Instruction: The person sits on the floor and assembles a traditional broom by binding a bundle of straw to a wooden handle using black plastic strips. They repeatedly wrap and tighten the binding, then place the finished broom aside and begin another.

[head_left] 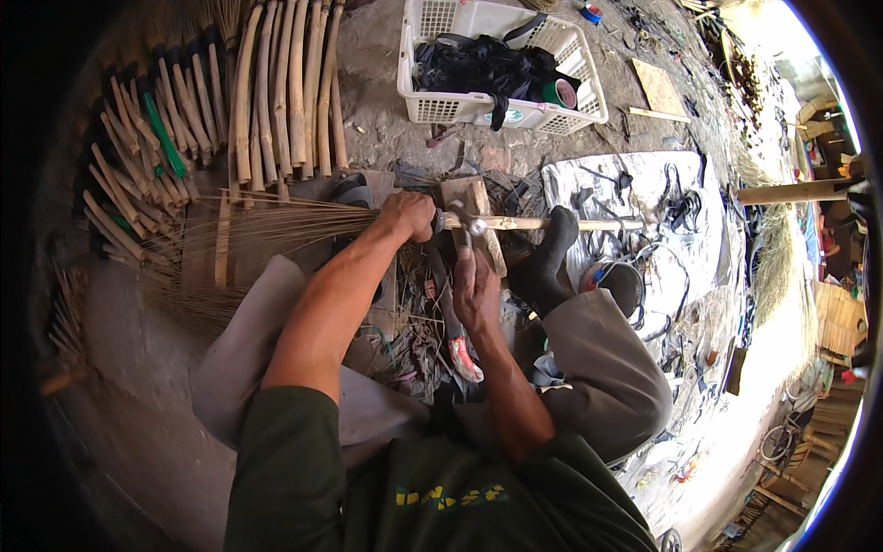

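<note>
The left grip (407, 217) clasps the broom (520, 224) at its neck, bristles (303, 219) leftward and pole (602, 224) rightward of it, apparently already joined, while the right grip (476, 283), just right of it, is wrapped round a hammer (466, 226), so the joint looks not fully fastened.

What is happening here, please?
A seated person grips a broom at the base of its bristles with the left hand. The right hand holds a hammer, its head at the pole; contact is unclear. A dark-covered foot lies across the pole.
</note>
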{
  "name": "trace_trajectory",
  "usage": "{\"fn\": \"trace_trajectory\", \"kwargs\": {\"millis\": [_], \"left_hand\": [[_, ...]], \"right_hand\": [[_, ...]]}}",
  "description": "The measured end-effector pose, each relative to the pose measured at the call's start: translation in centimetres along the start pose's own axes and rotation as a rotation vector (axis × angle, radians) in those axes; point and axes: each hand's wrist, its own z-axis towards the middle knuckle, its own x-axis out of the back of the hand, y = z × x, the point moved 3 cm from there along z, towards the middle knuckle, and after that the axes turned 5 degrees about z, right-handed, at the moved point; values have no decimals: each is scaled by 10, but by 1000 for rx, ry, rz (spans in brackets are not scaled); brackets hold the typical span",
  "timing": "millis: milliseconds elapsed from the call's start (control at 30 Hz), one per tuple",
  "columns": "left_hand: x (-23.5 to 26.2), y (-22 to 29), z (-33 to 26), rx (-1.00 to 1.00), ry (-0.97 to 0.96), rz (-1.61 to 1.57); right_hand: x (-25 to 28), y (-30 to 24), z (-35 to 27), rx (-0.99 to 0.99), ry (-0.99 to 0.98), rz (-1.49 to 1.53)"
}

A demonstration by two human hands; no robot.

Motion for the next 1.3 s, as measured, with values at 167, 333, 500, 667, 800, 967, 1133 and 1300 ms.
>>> {"fn": "trace_trajectory", "kwargs": {"millis": [167, 333, 500, 667, 800, 967, 1133, 1300], "left_hand": [[2, 0, 1, 8, 53, -1], [2, 2, -4, 20, 88, 2], [0, 1, -3, 14, 60, -4], [-4, 1, -2, 26, 37, 12], [-4, 1, 0, 9, 94, 14], [-9, 1, 0, 17, 77, 21], [-8, 0, -2, 8, 120, -20], [-10, 1, -6, 13, 166, -35]], "right_hand": [[2, -6, -5, 107, 13, 32], [3, 0, -2, 46, 34, 32], [-1, 6, -9, 491, 91, -90], [-13, 27, -8, 345, 40, -96], [-16, 31, -8, 216, 51, -47], [-17, 29, -5, -20, 14, 7], [-18, 25, -3, 30, 16, -111], [-21, 29, 0, -35, -9, -86]]}}
